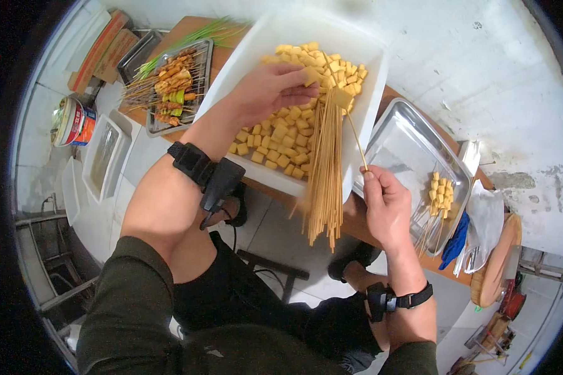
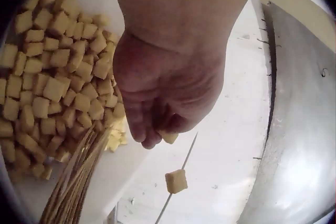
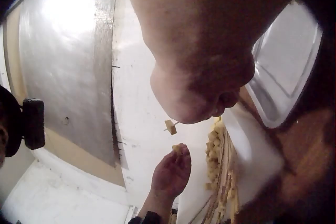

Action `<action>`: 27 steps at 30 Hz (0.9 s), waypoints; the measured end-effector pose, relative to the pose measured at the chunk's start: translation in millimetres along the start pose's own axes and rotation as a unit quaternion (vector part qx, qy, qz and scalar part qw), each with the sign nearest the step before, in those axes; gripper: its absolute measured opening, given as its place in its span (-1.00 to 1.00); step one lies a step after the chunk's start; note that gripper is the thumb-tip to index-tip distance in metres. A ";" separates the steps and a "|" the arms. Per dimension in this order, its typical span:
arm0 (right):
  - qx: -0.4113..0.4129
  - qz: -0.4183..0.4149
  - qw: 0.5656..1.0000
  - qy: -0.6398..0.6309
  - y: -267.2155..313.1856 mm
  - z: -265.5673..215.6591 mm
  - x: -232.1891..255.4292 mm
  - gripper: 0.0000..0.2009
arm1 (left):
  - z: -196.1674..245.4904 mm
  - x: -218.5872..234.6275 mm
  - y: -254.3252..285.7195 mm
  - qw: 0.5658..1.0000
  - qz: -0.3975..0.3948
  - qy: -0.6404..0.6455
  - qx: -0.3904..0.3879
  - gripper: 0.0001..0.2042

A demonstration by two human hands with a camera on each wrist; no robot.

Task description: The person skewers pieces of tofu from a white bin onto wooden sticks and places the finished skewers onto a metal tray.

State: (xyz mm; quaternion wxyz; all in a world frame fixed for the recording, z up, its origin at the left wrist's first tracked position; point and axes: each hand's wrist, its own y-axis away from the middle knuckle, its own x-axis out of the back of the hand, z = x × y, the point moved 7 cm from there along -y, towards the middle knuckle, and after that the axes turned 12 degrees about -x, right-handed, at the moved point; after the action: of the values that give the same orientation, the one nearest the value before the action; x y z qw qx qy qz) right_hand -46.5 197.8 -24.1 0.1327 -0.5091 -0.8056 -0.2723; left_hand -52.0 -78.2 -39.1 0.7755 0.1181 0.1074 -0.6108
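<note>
"Where's the thin wooden skewer (image 1: pixel 356 136)?"

"Pinched in the right grip (image 1: pixel 388 203), one yellow food cube (image 1: pixel 341 98) threaded beyond; left grip (image 1: pixel 272 90) pinches another cube (image 1: pixel 311 75) near the tip. A crooked push could split it."

Cubes (image 1: pixel 286 147) were heaped in a tub (image 1: pixel 373 65), flanked by a tray (image 1: pixel 202 55) of skewers (image 1: pixel 174 82) at left and a pan (image 1: pixel 399 147) at right.

We can read no words or numbers: well left of the left hand (image 1: pixel 275 94), a tub (image 1: pixel 72 122) bears a red-and-blue label (image 1: pixel 86 127) too small to decipher.
</note>
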 end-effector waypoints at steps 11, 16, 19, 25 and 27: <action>0.035 -0.004 0.999 -0.013 4.1 0.4 -4.2 -0.81 | -4.6 -3.4 -10.9 0.995 0.026 0.090 -0.031 -0.76; 0.032 -0.004 0.999 -0.011 4.7 0.3 -3.5 -0.81 | -6.1 -8.7 -12.4 0.996 0.023 0.077 -0.032 -0.78; 0.033 0.000 0.999 -0.007 5.1 -1.1 -3.1 -0.82 | -1.4 -11.2 -12.3 0.997 0.029 0.054 -0.043 -0.79; 0.040 0.008 0.999 0.008 7.3 1.0 -3.2 -0.82 | 2.8 -9.8 -15.3 0.993 0.077 0.057 -0.065 -0.79; 0.045 0.010 0.999 0.012 8.9 0.9 -2.7 -0.82 | 2.4 -7.3 -16.5 0.991 0.095 0.066 -0.068 -0.79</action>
State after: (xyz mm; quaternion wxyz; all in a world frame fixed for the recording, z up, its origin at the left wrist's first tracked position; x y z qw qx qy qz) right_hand -37.2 199.2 -23.5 0.1675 -0.5074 -0.8104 -0.2405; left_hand -69.6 -76.0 -35.4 0.8273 0.1143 0.1880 -0.5168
